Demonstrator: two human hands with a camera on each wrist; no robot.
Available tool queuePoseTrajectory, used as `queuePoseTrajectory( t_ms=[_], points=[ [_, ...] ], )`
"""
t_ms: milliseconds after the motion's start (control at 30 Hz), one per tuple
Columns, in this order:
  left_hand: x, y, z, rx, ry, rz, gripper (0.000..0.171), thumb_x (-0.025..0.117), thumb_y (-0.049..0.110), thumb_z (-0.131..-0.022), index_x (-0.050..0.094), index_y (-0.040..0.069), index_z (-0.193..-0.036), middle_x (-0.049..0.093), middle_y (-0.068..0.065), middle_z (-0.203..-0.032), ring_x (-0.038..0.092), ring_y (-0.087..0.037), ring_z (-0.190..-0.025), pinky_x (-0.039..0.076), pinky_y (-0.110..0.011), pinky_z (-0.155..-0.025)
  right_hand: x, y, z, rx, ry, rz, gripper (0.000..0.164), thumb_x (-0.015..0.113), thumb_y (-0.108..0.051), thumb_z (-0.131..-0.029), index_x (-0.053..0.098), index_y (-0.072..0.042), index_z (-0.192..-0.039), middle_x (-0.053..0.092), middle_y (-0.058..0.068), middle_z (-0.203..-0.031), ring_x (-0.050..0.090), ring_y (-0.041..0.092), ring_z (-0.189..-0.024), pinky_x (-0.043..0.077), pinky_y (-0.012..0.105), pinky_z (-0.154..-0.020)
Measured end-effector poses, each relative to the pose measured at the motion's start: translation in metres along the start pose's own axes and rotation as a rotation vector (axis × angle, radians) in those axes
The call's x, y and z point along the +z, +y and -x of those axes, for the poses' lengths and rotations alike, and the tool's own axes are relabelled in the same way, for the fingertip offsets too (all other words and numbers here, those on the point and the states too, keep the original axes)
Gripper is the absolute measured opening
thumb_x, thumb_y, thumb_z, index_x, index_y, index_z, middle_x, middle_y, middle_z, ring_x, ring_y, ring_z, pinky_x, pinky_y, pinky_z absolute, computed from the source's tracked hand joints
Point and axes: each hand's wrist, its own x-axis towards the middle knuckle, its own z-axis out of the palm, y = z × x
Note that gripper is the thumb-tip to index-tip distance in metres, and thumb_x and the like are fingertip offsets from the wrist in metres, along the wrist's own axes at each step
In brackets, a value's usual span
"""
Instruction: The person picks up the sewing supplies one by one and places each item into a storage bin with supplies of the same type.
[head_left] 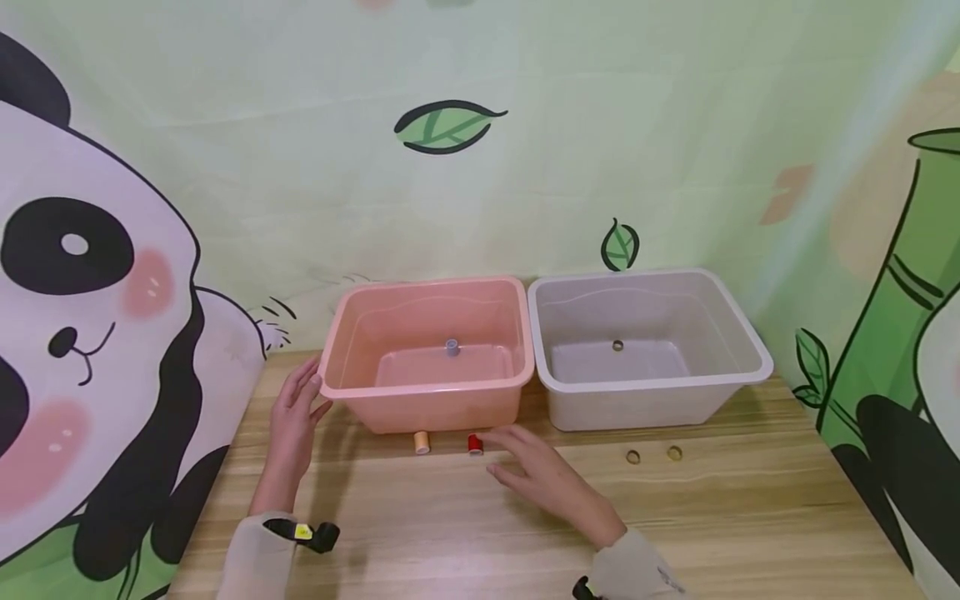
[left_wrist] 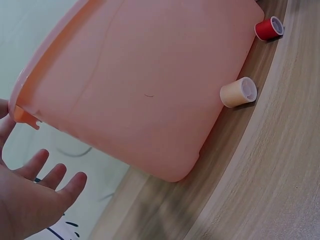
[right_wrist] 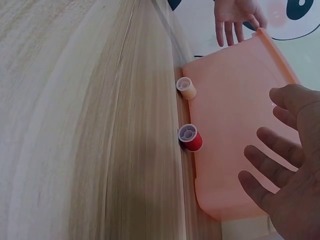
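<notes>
My left hand (head_left: 296, 417) is at the left front corner of a pink bin (head_left: 435, 410), fingertips right at its rim and the other fingers loosely spread. In front of the bin lie a peach thread spool (left_wrist: 239, 92) and a red thread spool (right_wrist: 190, 138), both on their sides. My right hand (head_left: 543, 475) hovers just right of the red spool, its fingers relaxed and apart with nothing between them. A light blue spool (head_left: 452, 347) is inside the pink bin.
To the right, a grey bin (head_left: 630, 407) stands close beside the pink one, with a small brass-coloured ring (head_left: 617, 345) inside. Two more rings, one left (head_left: 633, 457) and one right (head_left: 675, 452), lie before it on the wooden table (head_left: 420, 533). A panda-printed backdrop (head_left: 300, 167) rises behind.
</notes>
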Motion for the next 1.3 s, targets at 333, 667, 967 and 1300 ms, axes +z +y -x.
queuePoseTrajectory(
  t_ms=[333,667,967,1300],
  points=[
    [0.000,0.002,-0.002,-0.013,-0.098,0.102,0.051,0.051,0.038,-0.107,0.042,0.017,-0.153,0.042,-0.007,-0.152,0.057,-0.017,-0.127,0.055,-0.028,-0.096,0.001,0.001,-0.008,0.032,-0.008,-0.020,0.044,0.065,-0.026,-0.101,0.057,-0.019,-0.144,0.055,0.003,-0.146,0.050,0.022,-0.136,0.044,0.046,-0.112],
    [-0.003,-0.002,-0.004,-0.050,-0.108,0.138,0.049,0.051,0.037,-0.108,0.041,0.018,-0.152,0.040,-0.007,-0.152,0.063,-0.017,-0.120,0.057,-0.027,-0.092,0.006,0.005,-0.012,0.078,-0.004,-0.039,0.045,0.065,-0.026,-0.101,0.055,-0.022,-0.145,0.054,0.003,-0.147,0.049,0.024,-0.137,0.043,0.048,-0.113],
    [-0.003,-0.005,-0.006,-0.050,-0.105,0.162,0.046,0.052,0.034,-0.107,0.043,0.021,-0.150,0.043,-0.006,-0.148,0.064,-0.017,-0.118,0.057,-0.028,-0.091,0.009,0.008,-0.013,0.105,0.021,-0.053,0.045,0.065,-0.027,-0.102,0.055,-0.019,-0.145,0.054,0.005,-0.148,0.047,0.030,-0.138,0.041,0.053,-0.113],
    [-0.004,-0.008,-0.008,-0.042,-0.099,0.161,0.047,0.053,0.035,-0.107,0.043,0.021,-0.151,0.042,-0.006,-0.150,0.063,-0.017,-0.120,0.057,-0.028,-0.092,0.017,0.016,-0.017,0.112,0.055,-0.052,0.044,0.068,-0.027,-0.100,0.058,-0.019,-0.142,0.058,-0.001,-0.142,0.050,0.027,-0.135,0.042,0.050,-0.112]
  ],
)
